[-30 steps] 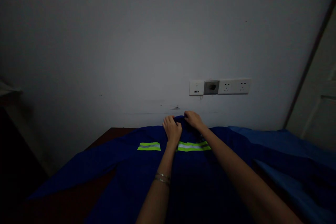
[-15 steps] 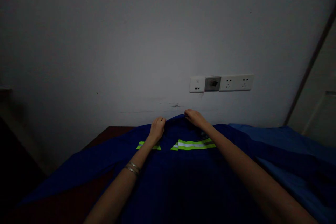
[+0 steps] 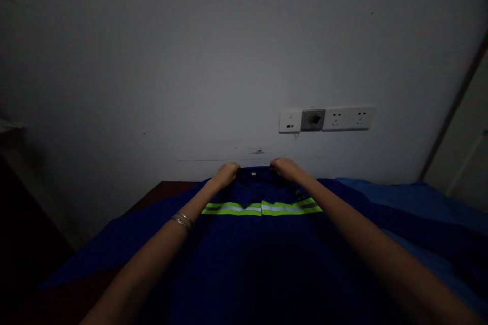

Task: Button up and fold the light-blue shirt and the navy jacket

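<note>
A dark blue work jacket with yellow-green and silver reflective strips lies spread out, its sleeves reaching to both sides. My left hand is closed on the left side of the collar, and bangles circle that wrist. On the collar's other side my right hand pinches the edge. Between the hands the collar is stretched nearly straight, with a small white label showing inside it. The jacket's lower part is lost in shadow.
Beneath the jacket is a dark red tabletop, pushed up to a grey-white wall. Lighter blue cloth lies at the right. Sockets and switches sit on the wall above. A dark piece of furniture stands at the left.
My left hand has shifted slightly left and up, drawing the collar straighter. The label has come into sight, and the left reflective strip now shows whole, meeting the right one.
</note>
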### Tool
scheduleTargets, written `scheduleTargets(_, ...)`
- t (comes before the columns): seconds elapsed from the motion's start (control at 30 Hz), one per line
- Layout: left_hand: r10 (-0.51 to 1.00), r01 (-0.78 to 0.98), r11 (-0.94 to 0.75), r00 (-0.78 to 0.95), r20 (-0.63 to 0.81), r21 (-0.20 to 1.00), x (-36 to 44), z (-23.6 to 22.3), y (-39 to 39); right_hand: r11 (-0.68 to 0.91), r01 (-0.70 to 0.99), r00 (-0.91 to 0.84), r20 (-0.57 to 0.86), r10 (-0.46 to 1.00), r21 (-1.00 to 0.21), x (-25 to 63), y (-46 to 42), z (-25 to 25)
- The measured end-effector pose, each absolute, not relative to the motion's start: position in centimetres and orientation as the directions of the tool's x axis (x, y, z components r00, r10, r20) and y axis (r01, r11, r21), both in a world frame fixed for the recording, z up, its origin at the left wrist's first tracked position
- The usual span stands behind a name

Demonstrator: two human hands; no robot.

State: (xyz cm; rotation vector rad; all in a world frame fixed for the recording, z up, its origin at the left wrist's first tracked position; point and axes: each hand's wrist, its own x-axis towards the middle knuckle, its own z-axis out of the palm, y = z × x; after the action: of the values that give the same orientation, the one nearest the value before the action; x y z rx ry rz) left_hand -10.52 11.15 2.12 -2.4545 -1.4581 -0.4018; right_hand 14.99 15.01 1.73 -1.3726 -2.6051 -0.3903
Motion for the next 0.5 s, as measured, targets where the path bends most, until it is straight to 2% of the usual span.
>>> scheduleTargets(0.17,0.825,0.872,-0.489,0.452,0.338,0.029,-11.0,2.8,12.0,0.543,0.833,-0.553,0.238,0.799,0.111,15.8,14.8,1.1)
scheduleTargets(0.3,0.822,0.888,-0.458,0.406,0.4,0.039,-9.5,2.7,10.7,0.535,0.843,-0.532,0.231,0.815,0.055,16.2,14.6,1.0)
scheduleTargets(0.37,0.772,0.861,-0.509,0.446,0.453,0.02,-7.7,2.3,9.3,0.538,0.843,-0.526,0.244,0.815,0.021,16.2,14.6,1.5)
scheduleTargets(0.43,0.723,0.787,-0.617,0.562,0.402,0.008,-5.5,1.5,7.8,0.542,0.84,-0.521,0.262,0.812,-0.011,16.1,14.8,2.2)
scheduleTargets(0.5,0.732,0.755,-0.655,0.622,0.279,0.034,-3.3,0.4,6.8,0.549,0.835,-0.518,0.279,0.808,-0.038,15.9,15.0,2.9)
